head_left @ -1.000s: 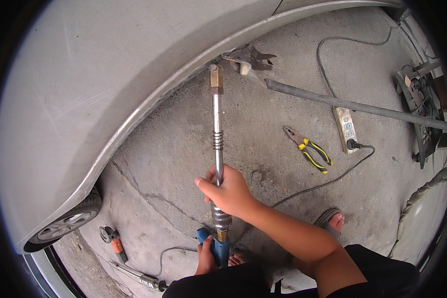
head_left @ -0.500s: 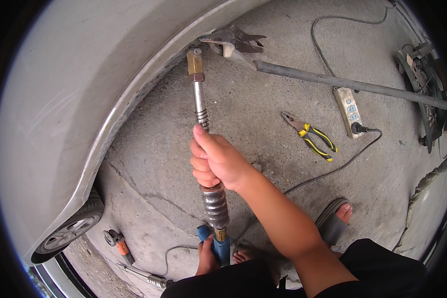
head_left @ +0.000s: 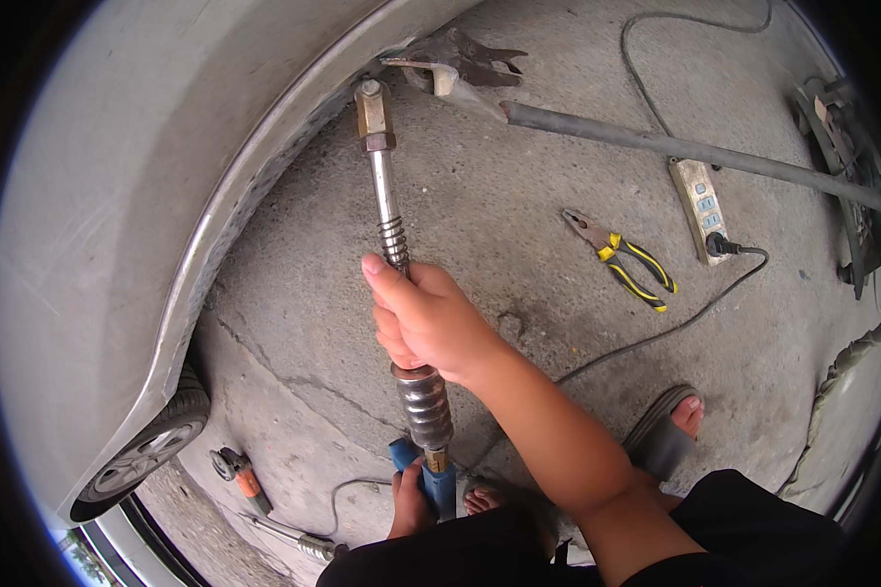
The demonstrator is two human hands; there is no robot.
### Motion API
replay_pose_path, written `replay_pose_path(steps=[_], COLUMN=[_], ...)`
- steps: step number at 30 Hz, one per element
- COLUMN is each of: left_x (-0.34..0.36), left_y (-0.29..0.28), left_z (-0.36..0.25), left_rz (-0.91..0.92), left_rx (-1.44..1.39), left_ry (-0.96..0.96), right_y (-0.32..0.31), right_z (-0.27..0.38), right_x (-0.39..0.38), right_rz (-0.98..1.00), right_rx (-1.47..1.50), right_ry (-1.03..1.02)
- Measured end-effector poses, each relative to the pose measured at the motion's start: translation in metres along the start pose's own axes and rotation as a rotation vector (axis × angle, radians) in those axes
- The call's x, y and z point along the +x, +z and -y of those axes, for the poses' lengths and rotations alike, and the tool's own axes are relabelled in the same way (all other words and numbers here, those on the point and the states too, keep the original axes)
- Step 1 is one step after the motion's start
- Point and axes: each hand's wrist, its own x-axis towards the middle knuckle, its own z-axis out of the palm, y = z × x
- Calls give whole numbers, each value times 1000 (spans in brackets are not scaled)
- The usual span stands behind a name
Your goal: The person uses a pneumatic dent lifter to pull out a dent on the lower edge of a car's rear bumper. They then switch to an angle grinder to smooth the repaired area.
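A slide hammer (head_left: 384,186) stretches from near my body to the lower edge of the pale car panel (head_left: 157,186). My right hand (head_left: 426,318) is closed around its middle, thumb lying along the shaft. Below that fist shows the ribbed metal weight (head_left: 425,409); above it, a coil spring (head_left: 393,240) sits on the rod. At the near end, my left hand (head_left: 411,499) grips the blue handle (head_left: 440,489), partly hidden behind it. The brass-coloured head at the far end meets the panel's edge, but how it is joined there I cannot tell.
A clamp (head_left: 465,59) with a long grey bar (head_left: 675,152) lies at the panel's edge. Yellow-black pliers (head_left: 622,259), a power strip (head_left: 700,205) and its cable lie to the right. An orange grinder (head_left: 245,479) and another metal rod tool (head_left: 289,536) are near the wheel (head_left: 147,455).
The slide hammer's far end has shifted slightly left along with my right hand, and the view has moved a little. Both hands keep their grips.
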Motion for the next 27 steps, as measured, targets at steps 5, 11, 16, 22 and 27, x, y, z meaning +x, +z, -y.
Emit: replay_pose_path(steps=[5,11,16,22,27], left_x=[-4,-19,25,-48,-55], left_y=[1,23,-73,-39,-33], left_z=[-3,4,35,-36,-43], left_rz=[-19,-64,-158,-275,-60], left_rx=[-53,95,-10,-27,76], left_ry=[21,7,30,208,171], right_y=[16,-44,29,45,62], right_z=[-25,-17,-53,-10,39], right_x=[4,3,-7,-63,-94], right_rz=[-330,553,-650,-505,-261], right_rx=[-297,486,-198,-360,-457], right_ry=[-193,160,43,321,365])
